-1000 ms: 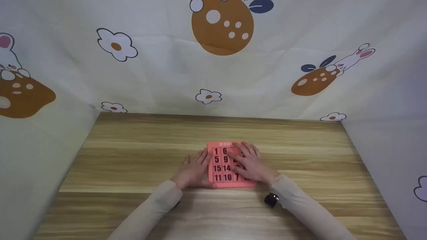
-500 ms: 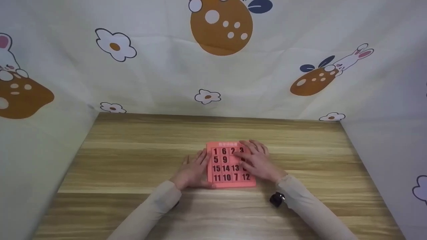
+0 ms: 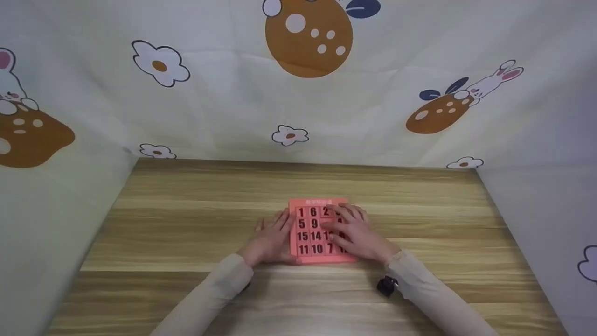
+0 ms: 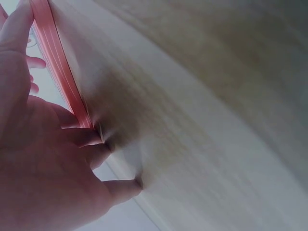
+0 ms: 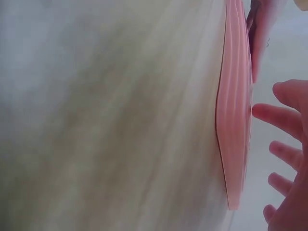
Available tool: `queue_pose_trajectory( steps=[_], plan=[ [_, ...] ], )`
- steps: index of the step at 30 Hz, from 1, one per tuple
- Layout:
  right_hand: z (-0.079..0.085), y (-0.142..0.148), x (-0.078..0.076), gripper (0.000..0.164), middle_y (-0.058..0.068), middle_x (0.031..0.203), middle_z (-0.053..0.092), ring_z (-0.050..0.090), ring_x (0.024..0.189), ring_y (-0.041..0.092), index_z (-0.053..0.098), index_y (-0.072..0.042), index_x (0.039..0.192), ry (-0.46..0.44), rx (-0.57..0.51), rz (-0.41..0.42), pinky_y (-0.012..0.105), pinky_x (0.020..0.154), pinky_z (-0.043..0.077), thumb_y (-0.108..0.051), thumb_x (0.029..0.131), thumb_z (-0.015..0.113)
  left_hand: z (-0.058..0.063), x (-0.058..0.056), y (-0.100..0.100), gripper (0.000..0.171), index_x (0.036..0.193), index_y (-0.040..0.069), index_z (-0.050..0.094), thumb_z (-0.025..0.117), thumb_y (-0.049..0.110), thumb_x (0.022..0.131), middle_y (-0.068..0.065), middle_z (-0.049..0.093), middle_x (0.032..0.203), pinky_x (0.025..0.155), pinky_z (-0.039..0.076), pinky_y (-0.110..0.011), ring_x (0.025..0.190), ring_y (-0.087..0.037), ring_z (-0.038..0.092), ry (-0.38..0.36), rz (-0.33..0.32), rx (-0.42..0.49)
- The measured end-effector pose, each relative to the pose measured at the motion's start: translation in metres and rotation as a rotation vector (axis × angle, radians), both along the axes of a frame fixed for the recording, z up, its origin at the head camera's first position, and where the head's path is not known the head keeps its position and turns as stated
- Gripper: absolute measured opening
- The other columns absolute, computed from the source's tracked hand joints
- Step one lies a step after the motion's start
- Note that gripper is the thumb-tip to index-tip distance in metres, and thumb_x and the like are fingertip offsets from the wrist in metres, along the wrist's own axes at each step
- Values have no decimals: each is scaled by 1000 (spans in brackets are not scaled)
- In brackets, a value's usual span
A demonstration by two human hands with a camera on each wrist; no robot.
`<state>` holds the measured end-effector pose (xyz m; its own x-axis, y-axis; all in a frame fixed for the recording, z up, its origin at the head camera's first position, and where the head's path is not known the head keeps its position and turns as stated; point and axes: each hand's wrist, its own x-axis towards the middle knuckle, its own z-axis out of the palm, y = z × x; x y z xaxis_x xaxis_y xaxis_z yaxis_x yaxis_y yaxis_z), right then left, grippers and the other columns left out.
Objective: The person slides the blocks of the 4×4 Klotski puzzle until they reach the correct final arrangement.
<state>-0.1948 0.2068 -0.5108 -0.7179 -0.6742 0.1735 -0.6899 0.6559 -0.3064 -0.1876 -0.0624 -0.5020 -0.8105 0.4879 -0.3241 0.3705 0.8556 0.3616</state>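
A pink sliding number puzzle [image 3: 315,259] lies flat on the table, its black-numbered tiles in rows. My left hand [image 3: 270,238] rests along its left side, the thumb at the near left corner. In the left wrist view the fingers [image 4: 122,190] of that hand reach down to the table beside the puzzle's pink edge [image 4: 60,62]. Over the right columns lies my right hand [image 3: 359,233], hiding several tiles. One of its fingers [image 5: 276,118] touches the puzzle's top in the right wrist view, while the others are spread above it. That fingertip is in the second row, right of the 9.
The wood-grain table [image 3: 196,200] extends around the puzzle on all sides. A pale cloth wall [image 3: 224,102] with flowers, rabbits and orange fruit closes the back and sides. A black wrist device [image 3: 386,285] hangs under the right sleeve.
The tile 2 has moved up from the second row to the top row. My right hand shifted right, then back left over the right columns. My left hand has stayed put.
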Motion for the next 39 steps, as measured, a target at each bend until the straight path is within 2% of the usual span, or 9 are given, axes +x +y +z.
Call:
queue_pose_trajectory(
  steps=[6,9,14,16,18,23,27,33,39],
  plan=[
    [3,-7,3,42,16,152,31,23,138,42,57,-18,137,-60,41,16,64,108,15,-35,99,53,0,0,0,119,156,8,7,69,68,73,-11,-1,161,113,1,-59,146,-28,1,-13,6,-12],
    [3,-9,3,41,14,153,31,21,139,42,57,-18,137,-51,50,6,65,108,14,-34,99,53,1,0,1,120,156,8,6,69,68,73,-10,-1,161,113,1,-59,146,-28,0,-15,4,-14],
    [5,-6,-1,20,13,146,42,30,134,43,73,-13,108,74,-29,-61,64,106,18,-22,93,62,1,0,0,120,156,8,7,71,66,73,-11,0,161,112,1,-60,146,-29,2,-7,-1,9],
    [7,-7,-3,17,14,145,43,33,133,43,75,-12,102,97,-49,-77,63,106,20,-20,91,64,1,1,-1,120,156,8,7,71,66,72,-12,0,161,112,1,-60,146,-29,2,0,-2,10],
    [7,-10,-7,23,15,147,41,32,132,44,72,-10,110,90,-33,-72,64,105,20,-22,92,64,1,1,-2,119,155,7,9,71,66,73,-13,2,161,112,3,-61,146,-30,4,10,-5,9],
    [5,-19,-16,42,17,153,30,24,136,45,58,-10,134,-2,37,-65,64,106,19,-27,96,57,0,1,-2,118,155,7,10,68,68,74,-13,4,161,112,5,-61,146,-30,4,19,-16,-1],
    [5,-17,-18,35,12,153,30,21,139,43,64,-14,128,-34,55,-41,63,109,16,-26,95,57,0,1,-1,119,155,7,9,68,69,73,-13,2,161,112,4,-61,146,-30,3,8,-19,6],
    [5,-11,-15,31,11,150,36,23,138,40,68,-15,121,-35,36,78,64,108,13,-26,94,59,3,2,-2,119,155,5,9,69,67,73,-14,1,160,112,4,-61,146,-30,3,12,-12,11],
    [2,-10,-16,37,9,144,46,30,137,35,61,-13,130,-13,31,68,62,109,14,-25,94,57,2,1,-1,119,155,6,9,68,68,73,-13,0,160,112,3,-60,146,-30,2,8,-14,5]
  ],
)
